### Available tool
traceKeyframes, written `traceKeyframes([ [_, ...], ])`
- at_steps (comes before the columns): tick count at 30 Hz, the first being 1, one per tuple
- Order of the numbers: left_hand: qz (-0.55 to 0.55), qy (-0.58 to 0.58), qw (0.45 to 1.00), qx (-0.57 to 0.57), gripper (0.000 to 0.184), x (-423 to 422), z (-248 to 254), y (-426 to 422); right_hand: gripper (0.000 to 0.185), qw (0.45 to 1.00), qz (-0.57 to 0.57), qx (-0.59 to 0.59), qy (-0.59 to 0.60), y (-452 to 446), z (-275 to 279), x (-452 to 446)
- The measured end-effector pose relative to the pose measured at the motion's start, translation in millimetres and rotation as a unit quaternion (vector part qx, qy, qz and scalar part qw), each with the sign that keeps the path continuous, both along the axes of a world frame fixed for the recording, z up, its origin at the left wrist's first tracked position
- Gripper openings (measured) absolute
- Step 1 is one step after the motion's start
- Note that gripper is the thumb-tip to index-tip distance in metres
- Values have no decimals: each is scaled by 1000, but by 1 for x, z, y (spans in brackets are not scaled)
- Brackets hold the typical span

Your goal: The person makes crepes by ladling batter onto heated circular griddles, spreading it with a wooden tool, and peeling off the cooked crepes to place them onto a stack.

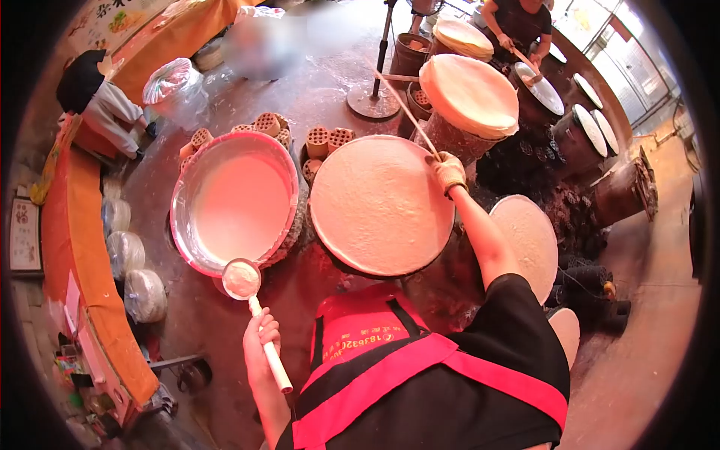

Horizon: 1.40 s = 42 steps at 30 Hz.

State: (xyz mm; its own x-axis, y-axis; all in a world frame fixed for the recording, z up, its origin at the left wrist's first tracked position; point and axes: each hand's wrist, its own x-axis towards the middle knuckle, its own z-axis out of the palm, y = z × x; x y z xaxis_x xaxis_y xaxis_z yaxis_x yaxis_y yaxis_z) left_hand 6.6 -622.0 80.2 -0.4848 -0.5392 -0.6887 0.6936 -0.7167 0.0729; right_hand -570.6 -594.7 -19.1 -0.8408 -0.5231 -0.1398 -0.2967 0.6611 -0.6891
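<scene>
My left hand (262, 334) is closed round the pale handle of a ladle (241, 280), whose round bowl has whitish batter in it. The ladle's bowl is at the front rim of a large pink-rimmed basin (287, 161) of pale batter. In my right hand (449, 172), which wears a light glove, is a long thin stick (405, 107) pointing up and to the left. That hand is over the right edge of a round griddle covered with a pale layer of batter (382, 204).
Stacked round flatbreads (470, 94) stand beyond my right hand. Another coated griddle (525, 240) is at the right. Perforated briquettes (318, 140) sit behind the basin. A stand's round base (373, 103) is farther back. A co-worker (517, 30) works at the upper right; another person (105, 97) is at the left.
</scene>
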Motion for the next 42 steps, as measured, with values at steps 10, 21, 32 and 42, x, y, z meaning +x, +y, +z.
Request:
traceKeyframes([
  [10, 30, 8, 999, -15, 15, -47, 13, 25, 13, 936, 90, -236, -246, -4, 29, -15],
  [21, 73, 10, 997, -30, 16, -93, 10, 63, 12, 890, 140, -362, -241, 29, 119, 28],
  [32, 38, 113, 993, 22, 8, -127, 2, 61, 21, 945, 206, -249, 43, 70, 303, -172],
  [42, 43, 96, 994, -9, 13, -145, 26, 40, 8, 675, 267, 13, 687, 15, 286, -198],
])
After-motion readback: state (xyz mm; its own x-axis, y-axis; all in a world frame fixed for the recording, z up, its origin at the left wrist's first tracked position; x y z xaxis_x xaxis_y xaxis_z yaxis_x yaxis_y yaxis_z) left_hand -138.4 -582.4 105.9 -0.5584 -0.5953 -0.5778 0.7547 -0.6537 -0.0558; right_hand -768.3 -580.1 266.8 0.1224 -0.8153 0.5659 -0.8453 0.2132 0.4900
